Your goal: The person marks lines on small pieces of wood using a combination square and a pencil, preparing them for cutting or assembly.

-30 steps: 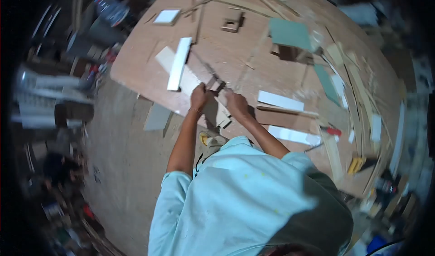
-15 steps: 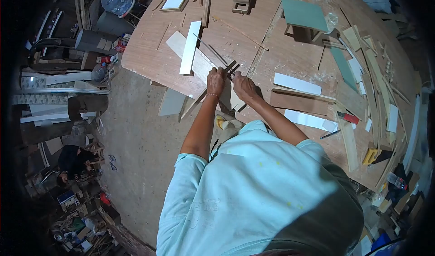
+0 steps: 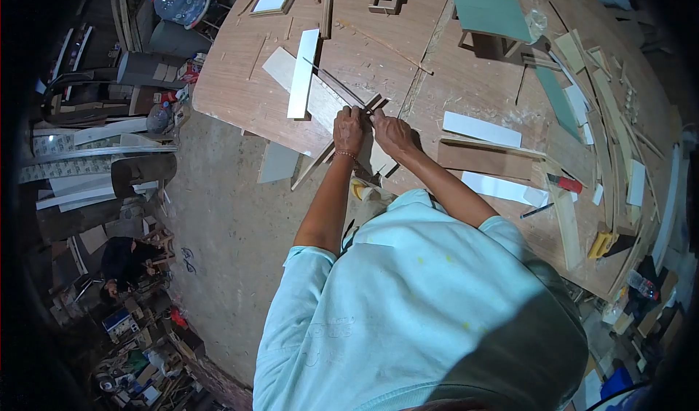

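Note:
My left hand (image 3: pixel 349 130) is closed, fingers curled, at the near end of a long thin wooden strip (image 3: pixel 336 81). The strip slants away to the far left, over a pale board (image 3: pixel 325 109) and toward a white strip (image 3: pixel 303 76). Right beside it, my right hand (image 3: pixel 393 134) is closed with its fingertips on the same spot. Short dark wooden pieces (image 3: pixel 376 101) cross just beyond my fingertips. How these pieces join is too small to tell, and my fingers hide part of them.
A green-topped small table (image 3: pixel 491 14) and a small framed panel (image 3: pixel 274 0) stand farther back on the worktable (image 3: pixel 233 83). White strips (image 3: pixel 480 128), a red-and-grey tool (image 3: pixel 565 184) and a yellow-handled saw (image 3: pixel 603 245) lie to the right. A person (image 3: pixel 127 262) is at lower left.
The wooden strip has turned slightly in my hands, and its far end sits a little lower and farther left. Both hands stay close together in almost the same place. The view has shifted slightly.

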The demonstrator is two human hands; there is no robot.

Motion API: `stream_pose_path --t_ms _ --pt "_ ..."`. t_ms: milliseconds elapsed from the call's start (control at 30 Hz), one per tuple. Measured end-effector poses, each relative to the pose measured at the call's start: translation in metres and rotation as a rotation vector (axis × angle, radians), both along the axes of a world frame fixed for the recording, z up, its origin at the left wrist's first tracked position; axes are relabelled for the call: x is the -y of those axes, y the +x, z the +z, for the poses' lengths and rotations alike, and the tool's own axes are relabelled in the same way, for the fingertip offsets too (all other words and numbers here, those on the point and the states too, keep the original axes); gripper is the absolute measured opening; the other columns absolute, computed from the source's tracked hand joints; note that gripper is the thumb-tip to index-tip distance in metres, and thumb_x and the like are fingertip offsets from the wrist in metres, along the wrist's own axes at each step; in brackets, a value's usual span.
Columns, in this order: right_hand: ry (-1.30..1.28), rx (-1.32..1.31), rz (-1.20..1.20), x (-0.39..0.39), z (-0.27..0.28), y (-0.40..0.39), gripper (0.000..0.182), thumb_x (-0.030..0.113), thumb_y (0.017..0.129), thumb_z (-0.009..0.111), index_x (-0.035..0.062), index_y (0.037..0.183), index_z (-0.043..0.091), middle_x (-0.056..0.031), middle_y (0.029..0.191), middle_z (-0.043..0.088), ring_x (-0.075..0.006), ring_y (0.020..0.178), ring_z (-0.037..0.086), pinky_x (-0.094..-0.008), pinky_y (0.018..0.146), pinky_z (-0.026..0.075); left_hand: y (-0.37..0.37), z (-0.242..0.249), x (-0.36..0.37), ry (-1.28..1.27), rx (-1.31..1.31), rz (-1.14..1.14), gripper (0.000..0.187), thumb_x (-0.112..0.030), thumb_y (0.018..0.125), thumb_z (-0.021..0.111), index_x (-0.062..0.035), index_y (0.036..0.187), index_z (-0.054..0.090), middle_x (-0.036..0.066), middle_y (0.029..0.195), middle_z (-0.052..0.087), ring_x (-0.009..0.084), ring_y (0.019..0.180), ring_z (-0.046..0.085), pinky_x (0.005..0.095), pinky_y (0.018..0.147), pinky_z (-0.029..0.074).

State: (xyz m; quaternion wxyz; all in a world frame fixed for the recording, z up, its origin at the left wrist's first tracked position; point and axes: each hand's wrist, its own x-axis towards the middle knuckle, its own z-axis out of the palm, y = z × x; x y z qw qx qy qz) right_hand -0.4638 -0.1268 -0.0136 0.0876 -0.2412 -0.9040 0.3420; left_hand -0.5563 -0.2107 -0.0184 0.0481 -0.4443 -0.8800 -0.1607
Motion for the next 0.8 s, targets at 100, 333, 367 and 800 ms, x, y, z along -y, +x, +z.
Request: stream_pose_path --t_ms 100,333,367,800 --pt "-0.005 0.025 0.011 0.002 -0.001 0.000 0.024 0.021 0.085 0.035 -0.0015 0.083 0.043 -0.0229 0.065 0.056 -0.0375 0.063 0.056 -0.0452 0.053 0.043 -0.001 -0.004 0.001 -0.014 0.000 0.008 0.011 -0.011 0.068 0.052 -0.0048 0.077 0.049 0.011 0.074 0.048 0.0255 0.072 0.049 0.0352 0.063 0.040" --pt "0.012 0.056 0.003 0.002 0.003 -0.001 0.022 0.019 0.084 0.035 -0.0009 0.085 0.045 -0.0219 0.063 0.056 -0.0354 0.063 0.058 -0.0441 0.055 0.045 0.003 0.001 0.001 -0.011 -0.010 0.022 0.010 -0.012 0.069 0.052 -0.0053 0.075 0.049 0.011 0.074 0.048 0.0258 0.072 0.049 0.0348 0.063 0.040" --pt "0.016 0.062 0.003 0.002 0.002 -0.001 0.023 0.019 0.084 0.035 -0.0009 0.085 0.045 -0.0220 0.063 0.056 -0.0357 0.062 0.057 -0.0442 0.054 0.045 0.003 0.000 0.001 -0.013 -0.009 0.024 0.010 -0.012 0.069 0.052 -0.0053 0.075 0.049 0.011 0.074 0.048 0.0258 0.072 0.049 0.0348 0.063 0.040" --pt "0.044 0.114 0.018 0.004 -0.004 -0.003 0.025 0.022 0.086 0.033 -0.0004 0.085 0.045 -0.0203 0.068 0.057 -0.0346 0.065 0.058 -0.0442 0.056 0.044 0.004 0.004 -0.004 -0.057 0.085 0.143 0.016 -0.017 0.069 0.054 -0.0045 0.077 0.047 0.013 0.076 0.049 0.0281 0.075 0.050 0.0368 0.064 0.041"
